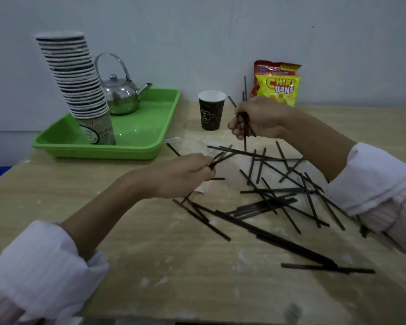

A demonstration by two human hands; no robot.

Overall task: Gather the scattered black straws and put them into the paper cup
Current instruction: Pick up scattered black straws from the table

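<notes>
We see the right hand (259, 119) raised above the wooden table (150, 254), just right of the dark paper cup (211, 110), its fingers closed around a small bundle of black straws (245, 124). That bundle stands close to upright: its long axis runs nearly vertical, with tips poking above the knuckles toward the wall and lower ends hanging below the palm toward the table.

The left hand (181, 175) sits lower and nearer to us, fingers pinched shut on another couple of straws (220, 158). These lie close to level, pointing away and to the right from the fingertips, with a short tail showing below the wrist.

The cup stands upright with its mouth open, and we cannot see any straw inside it.

Most of the scattered straws (279, 202) lie flat on the table between and in front of the two hands, crossed over one another at all angles. Several long ones (274, 238) run diagonally from centre toward the near right corner, and one (326, 268) lies almost crosswise near the front.

At the back left a green tray (141, 137) carries a tilted stack of paper cups (80, 85) and a metal teapot (121, 95). Snack bags (277, 85) lean against the wall behind the right hand.
</notes>
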